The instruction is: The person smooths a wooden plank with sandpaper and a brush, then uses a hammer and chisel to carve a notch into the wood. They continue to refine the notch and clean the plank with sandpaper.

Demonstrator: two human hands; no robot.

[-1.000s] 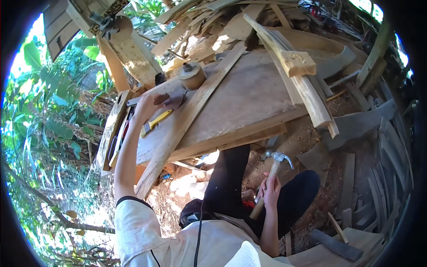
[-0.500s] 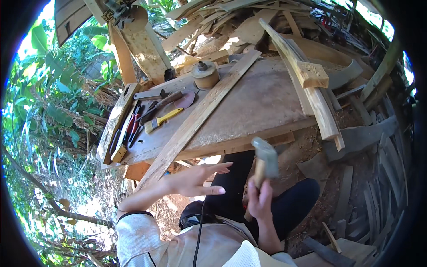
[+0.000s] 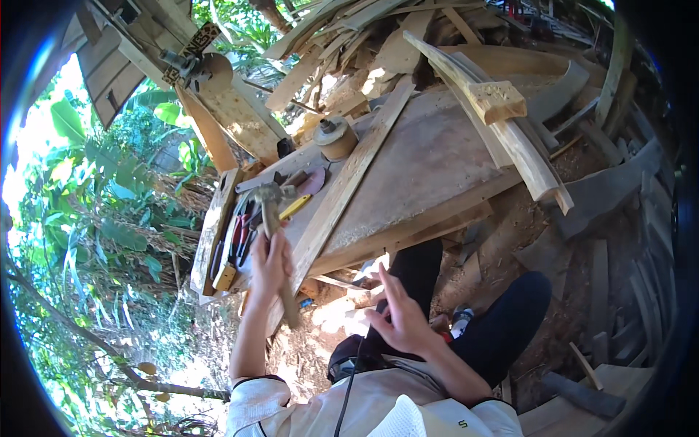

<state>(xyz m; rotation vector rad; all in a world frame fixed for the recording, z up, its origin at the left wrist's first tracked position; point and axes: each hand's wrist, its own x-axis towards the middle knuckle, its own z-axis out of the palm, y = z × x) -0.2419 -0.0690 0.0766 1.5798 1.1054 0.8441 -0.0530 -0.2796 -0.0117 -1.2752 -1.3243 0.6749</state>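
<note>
My left hand point(image 3: 271, 261) is wrapped round the wooden handle of a hammer point(image 3: 290, 309), whose metal head is raised over the hand tools at the table's left end. Beside that hand a long plank point(image 3: 354, 175) lies slantwise across the wooden table point(image 3: 429, 160) and juts past its near edge. My right hand point(image 3: 404, 320) hovers in front of my body, fingers stretched out, holding nothing. Near the hammer lie a yellow-handled brush point(image 3: 295, 207), partly hidden, and red-handled pliers point(image 3: 237, 230).
A round, drum-like piece point(image 3: 335, 138) with a bolt on top stands at the table's far side. Rough wooden beams point(image 3: 517, 153) rest over the right end. Offcuts point(image 3: 582, 393) litter the ground at right, a heap of scrap wood point(image 3: 386, 51) rises behind, and plants grow at left.
The hammer has passed from my right hand to my left, which has risen toward the tools. My right hand has opened and moved left. The view has shifted and tilted slightly.
</note>
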